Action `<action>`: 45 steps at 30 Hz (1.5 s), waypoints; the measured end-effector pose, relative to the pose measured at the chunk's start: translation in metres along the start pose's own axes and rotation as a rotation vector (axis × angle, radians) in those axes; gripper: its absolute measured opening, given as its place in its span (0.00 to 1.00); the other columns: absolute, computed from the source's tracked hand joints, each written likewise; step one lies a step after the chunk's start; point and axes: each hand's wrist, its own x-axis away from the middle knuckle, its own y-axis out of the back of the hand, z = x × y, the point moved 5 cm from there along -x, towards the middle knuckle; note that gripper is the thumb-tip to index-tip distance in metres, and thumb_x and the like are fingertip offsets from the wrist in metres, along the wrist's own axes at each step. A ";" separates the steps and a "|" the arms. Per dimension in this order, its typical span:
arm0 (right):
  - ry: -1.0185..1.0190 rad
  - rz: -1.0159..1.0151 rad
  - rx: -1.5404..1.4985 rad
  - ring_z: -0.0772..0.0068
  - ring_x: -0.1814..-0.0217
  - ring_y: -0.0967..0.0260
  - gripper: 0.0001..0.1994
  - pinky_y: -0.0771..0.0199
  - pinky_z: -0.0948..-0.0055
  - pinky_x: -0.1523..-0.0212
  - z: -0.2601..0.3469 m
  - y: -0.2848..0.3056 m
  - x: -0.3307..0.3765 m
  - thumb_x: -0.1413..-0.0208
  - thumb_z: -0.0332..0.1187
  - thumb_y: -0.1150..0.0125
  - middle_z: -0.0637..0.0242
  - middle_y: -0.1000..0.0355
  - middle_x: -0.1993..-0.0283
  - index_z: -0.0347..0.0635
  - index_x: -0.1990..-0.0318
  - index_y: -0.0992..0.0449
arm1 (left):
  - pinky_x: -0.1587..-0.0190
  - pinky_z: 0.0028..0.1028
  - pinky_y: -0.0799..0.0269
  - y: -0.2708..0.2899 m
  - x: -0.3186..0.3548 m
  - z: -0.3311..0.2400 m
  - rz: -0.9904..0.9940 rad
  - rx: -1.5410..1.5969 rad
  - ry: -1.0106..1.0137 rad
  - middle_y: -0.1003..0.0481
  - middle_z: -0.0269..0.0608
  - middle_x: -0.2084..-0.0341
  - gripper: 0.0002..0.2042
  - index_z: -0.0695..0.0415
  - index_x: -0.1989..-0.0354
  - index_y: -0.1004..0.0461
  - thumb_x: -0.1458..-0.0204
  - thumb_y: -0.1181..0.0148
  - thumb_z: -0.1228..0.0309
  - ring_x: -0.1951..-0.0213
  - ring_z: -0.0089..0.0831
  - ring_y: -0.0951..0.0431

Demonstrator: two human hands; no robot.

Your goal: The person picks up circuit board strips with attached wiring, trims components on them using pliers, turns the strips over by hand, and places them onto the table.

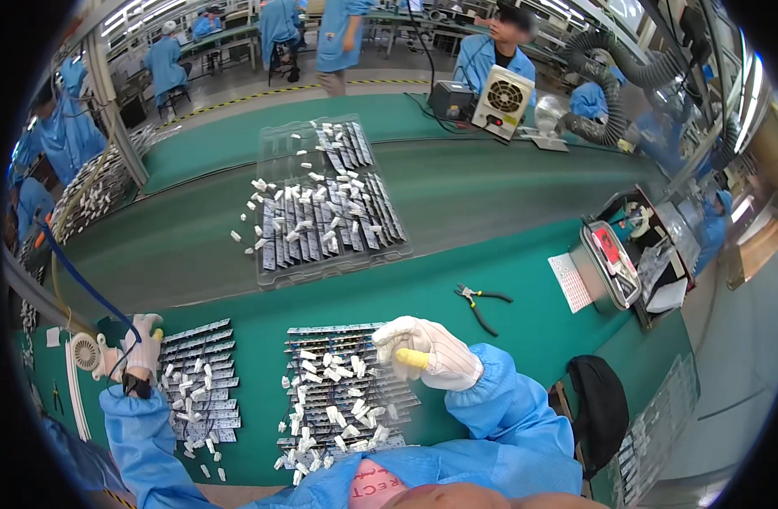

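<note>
My left hand (143, 343), in a white glove with a yellow fingertip, is at the left table edge, beside a stack of circuit board strips (211, 382). A dark band circles that wrist, and a blue cord (96, 288) runs down across the hand. Its fingers are too small to read. My right hand (427, 352), also gloved, has curled fingers and a yellow-tipped thumb, over the upper right end of another stack of strips (321, 399). Anything in its grip is hidden. White plug connectors (342, 416) on dark wires lie over both stacks.
Ahead, a clear plastic tray (274, 276) of similar strips rests on a dark green belt (465, 199). Cutting pliers (482, 307) lie on the green mat. A box fan (503, 102) stands at the back, a small white fan (86, 352) at left, and a tool bin (610, 263) at right.
</note>
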 end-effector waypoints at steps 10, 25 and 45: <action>-0.027 -0.093 -0.071 0.78 0.73 0.33 0.22 0.34 0.80 0.73 0.003 -0.005 0.004 0.50 0.40 0.37 0.62 0.29 0.65 0.37 0.51 0.32 | 0.40 0.36 0.42 0.028 0.043 -0.058 0.452 0.562 -0.069 0.36 0.56 0.46 0.49 0.62 0.34 0.61 0.62 0.39 0.59 0.44 0.48 0.35; 0.101 -0.112 -0.076 0.77 0.78 0.35 0.22 0.33 0.81 0.78 -0.002 0.002 0.004 0.51 0.42 0.35 0.56 0.29 0.68 0.33 0.56 0.32 | 0.37 0.49 0.58 0.022 0.064 -0.054 0.543 0.142 -0.341 0.48 0.53 0.39 0.61 0.58 0.36 0.53 0.81 0.28 0.42 0.36 0.49 0.51; 0.234 0.676 1.157 0.60 0.63 0.28 0.18 0.28 0.69 0.65 0.038 -0.139 -0.061 0.57 0.25 0.38 0.60 0.28 0.65 0.45 0.55 0.28 | 0.41 0.45 0.48 0.013 0.062 -0.036 0.388 0.320 -0.414 0.44 0.56 0.42 0.47 0.55 0.39 0.43 0.70 0.30 0.48 0.42 0.52 0.43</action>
